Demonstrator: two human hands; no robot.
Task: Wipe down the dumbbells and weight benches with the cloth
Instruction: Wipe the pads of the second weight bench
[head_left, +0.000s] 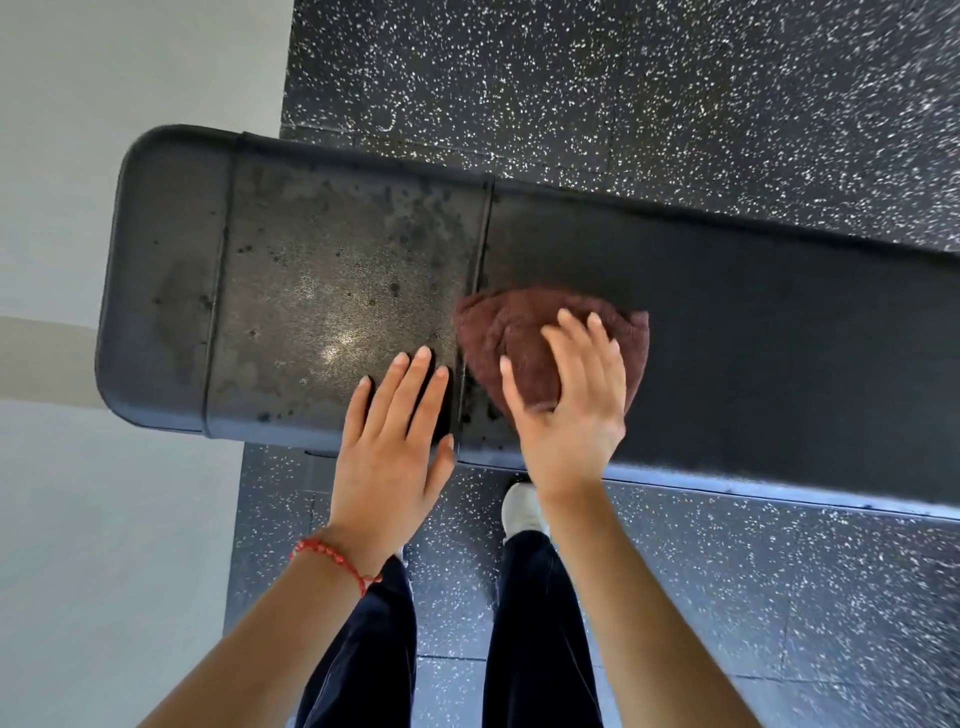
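Observation:
A black padded weight bench (322, 270) runs across the view from left to right, its left section dull and spotted with stains. A bunched reddish-brown cloth (519, 332) lies on the pad just right of a seam. My right hand (569, 400) lies flat on the cloth with straight, spread fingers, slightly blurred. My left hand (397, 431) rests flat on the bench's near edge, left of the seam, fingers straight. No dumbbells are in view.
Black rubber flooring with white specks (623, 78) surrounds the bench. A pale wall (104, 104) stands at the left, close to the bench's end. My legs in dark trousers and a white shoe (522, 506) stand right against the bench's near side.

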